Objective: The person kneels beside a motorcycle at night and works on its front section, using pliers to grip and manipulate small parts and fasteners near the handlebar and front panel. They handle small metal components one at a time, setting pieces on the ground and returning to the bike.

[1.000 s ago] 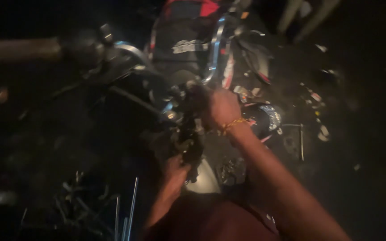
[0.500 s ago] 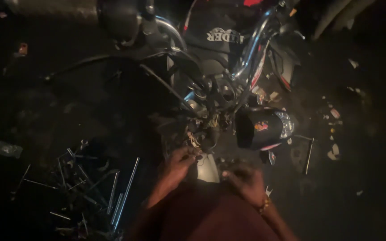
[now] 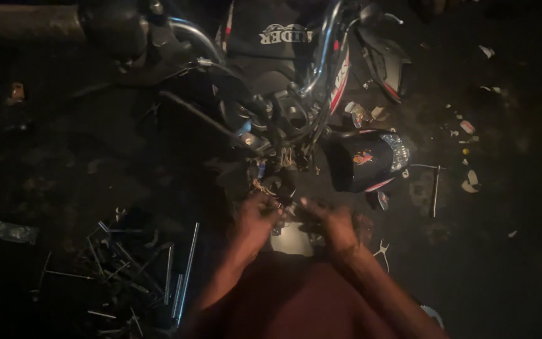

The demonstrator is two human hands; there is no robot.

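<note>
Dark dirt floor, night, dim light. Stripped motorcycle front end lies straight ahead of both hands, its frame running away from the person and slightly right. Wiring bundle at the steering head sits just beyond the fingertips, strands hanging down toward the hands. Left hand is nearer, fingers curled at the wires; right hand is just beside it, fingers bent. Can't tell what either grips. Detached headlight cowl lies right of the right hand; loose tools left of the left.
</note>
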